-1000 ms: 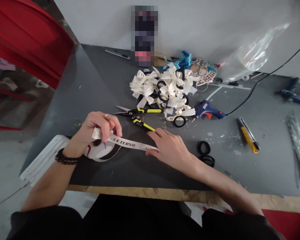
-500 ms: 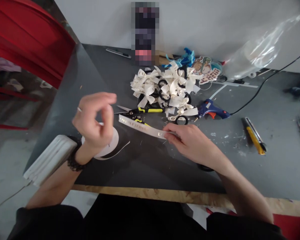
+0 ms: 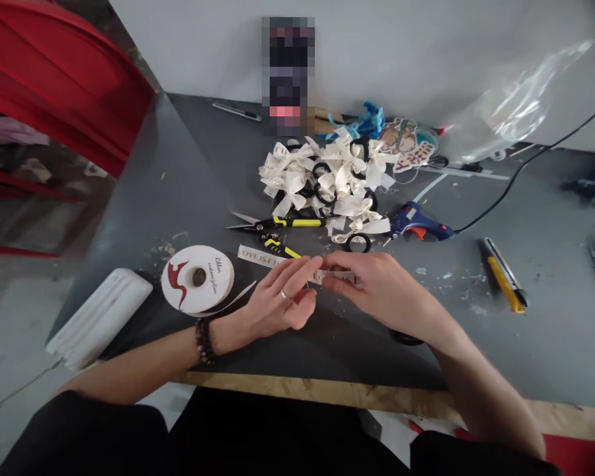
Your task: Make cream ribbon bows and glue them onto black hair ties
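A cut piece of white ribbon (image 3: pixel 255 255) with gold lettering runs across the front of the table. My right hand (image 3: pixel 377 281) pinches it between thumb and fingers, near its right end. Beside that pinch is my left hand (image 3: pixel 285 291), fingers stretched out and thumb apart, covering the ribbon's middle; whether it touches the ribbon I cannot tell. A ribbon spool (image 3: pixel 198 279) lies left of my left wrist, its loose tail pointing right. Just beyond the ribbon rest black-and-yellow scissors (image 3: pixel 297 223) with blades apart. Behind them is a pile of white ribbon bows (image 3: pixel 344 175) with black hair ties.
A blue glue gun (image 3: pixel 421 221) with a black cord lies right of the bows. Farther right is a yellow utility knife (image 3: pixel 504 276). A white box-shaped device (image 3: pixel 102 317) sits at the left table edge. Clear plastic wrap (image 3: pixel 500 112) stands against the wall.
My left hand has moved right and down, from above the spool to beside my right hand, and its curled fingers have straightened. The spool is now uncovered. My right hand keeps hold of the ribbon.
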Demonstrator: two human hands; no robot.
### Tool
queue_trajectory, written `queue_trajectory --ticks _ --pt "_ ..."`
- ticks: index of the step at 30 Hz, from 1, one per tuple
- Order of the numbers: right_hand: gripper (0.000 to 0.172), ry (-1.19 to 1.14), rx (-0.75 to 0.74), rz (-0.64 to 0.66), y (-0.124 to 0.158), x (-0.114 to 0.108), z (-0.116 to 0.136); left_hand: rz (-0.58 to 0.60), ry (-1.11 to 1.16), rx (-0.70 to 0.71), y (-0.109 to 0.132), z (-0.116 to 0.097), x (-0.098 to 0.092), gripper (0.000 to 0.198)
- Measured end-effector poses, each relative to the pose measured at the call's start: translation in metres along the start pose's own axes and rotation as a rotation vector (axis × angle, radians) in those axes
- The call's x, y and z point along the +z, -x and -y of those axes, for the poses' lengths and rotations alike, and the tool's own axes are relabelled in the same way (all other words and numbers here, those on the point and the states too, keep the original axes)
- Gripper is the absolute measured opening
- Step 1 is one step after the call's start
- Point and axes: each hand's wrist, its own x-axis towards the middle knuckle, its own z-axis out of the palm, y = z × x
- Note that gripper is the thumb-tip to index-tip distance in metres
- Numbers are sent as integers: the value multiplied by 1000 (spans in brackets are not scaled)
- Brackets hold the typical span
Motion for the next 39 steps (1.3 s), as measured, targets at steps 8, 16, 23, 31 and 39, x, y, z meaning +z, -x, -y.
queue_trajectory --ticks 8,16,23,31,39 --pt "14 -12 -30 -8 -1 8 1 73 109 48 5 32 2 17" --pt "28 -111 -154 -147 -5 17 -3 -1 217 -123 16 39 4 26" --pt "15 189 -323 -471 -13 42 -17 -25 166 -274 17 42 -2 31" --pt "27 562 -420 -436 -20 30 -22 61 86 -293 19 40 -4 35" --pt "23 440 -232 -288 -4 -1 -28 81 339 -480 6 37 -13 14"
